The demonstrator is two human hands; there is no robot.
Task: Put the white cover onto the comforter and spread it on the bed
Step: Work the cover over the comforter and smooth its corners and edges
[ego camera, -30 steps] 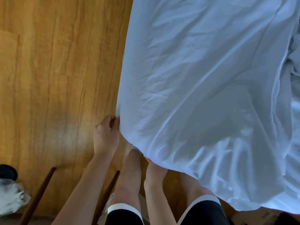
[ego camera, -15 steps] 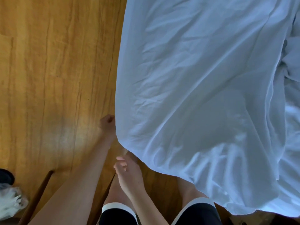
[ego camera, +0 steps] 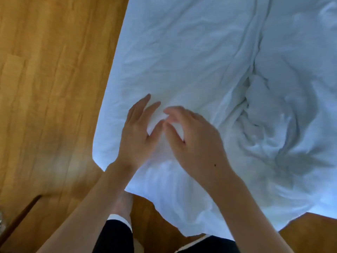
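**Mika:** Head view shows mostly the white cover (ego camera: 191, 57), yes? It lies spread on the bed and fills the upper and right part, with one corner hanging toward the wooden floor (ego camera: 51, 88) near the person's legs.

**Jonas:** Yes. I think the comforter is inside it, because the cloth looks puffy, but I cannot see this for sure. At the right there is a bunched, wrinkled zone (ego camera: 269, 128), so I judge the spreading is not finished.

**Mika:** How will it handle?

**Jonas:** Soft and light, I believe. It will fold and slide easily and keep no shape. Pressing in the middle only moves wrinkles. Better to pinch the edge or the near corner (ego camera: 102, 161) and pull outward.

**Mika:** And the hands?

**Jonas:** Both are over the cover near that corner, thumbs almost touching. The left hand (ego camera: 136, 132) has straight fingers lying flat on the cloth. The right hand (ego camera: 193, 139) has relaxed, slightly bent fingers and it is a little blurred. Neither hand grips anything.
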